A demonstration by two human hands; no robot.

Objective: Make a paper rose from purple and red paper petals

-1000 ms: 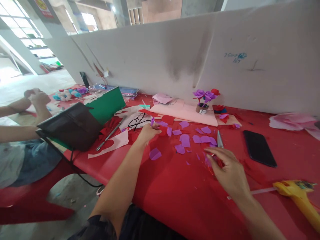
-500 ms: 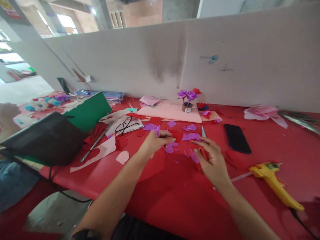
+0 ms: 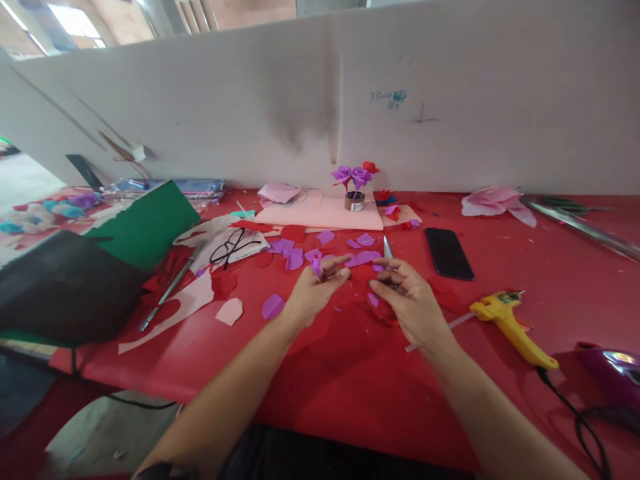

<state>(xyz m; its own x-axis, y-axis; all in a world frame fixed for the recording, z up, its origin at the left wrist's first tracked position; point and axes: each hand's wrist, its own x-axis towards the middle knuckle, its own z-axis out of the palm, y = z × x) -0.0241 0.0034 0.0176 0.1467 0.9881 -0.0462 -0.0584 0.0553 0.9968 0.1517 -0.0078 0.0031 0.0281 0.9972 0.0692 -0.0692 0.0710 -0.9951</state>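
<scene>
My left hand (image 3: 320, 283) is closed on a small purple paper flower (image 3: 316, 265), which pokes up between its fingers. Opposite it, my right hand (image 3: 403, 290) has its fingers curved, with a gap between thumb and index finger. A red paper piece (image 3: 363, 277) shows between the two hands; I cannot tell if either touches it. Under my right hand lies a pointed metal tool (image 3: 387, 247), mostly covered. Purple paper pieces (image 3: 367, 257) are scattered just beyond my fingers, and one purple petal (image 3: 273, 307) lies left of my left wrist.
Purple and red paper flowers (image 3: 353, 177) stand in a small brown pot (image 3: 354, 201) at the back. To the right are a black phone (image 3: 449, 253) and a yellow glue gun (image 3: 510, 327) with a cord. Glasses (image 3: 234, 248) and a green board (image 3: 145, 223) are at left.
The camera view has turned right. My right hand has come closer to my left, its fingers less spread. A purple petal now shows left of my left wrist.
</scene>
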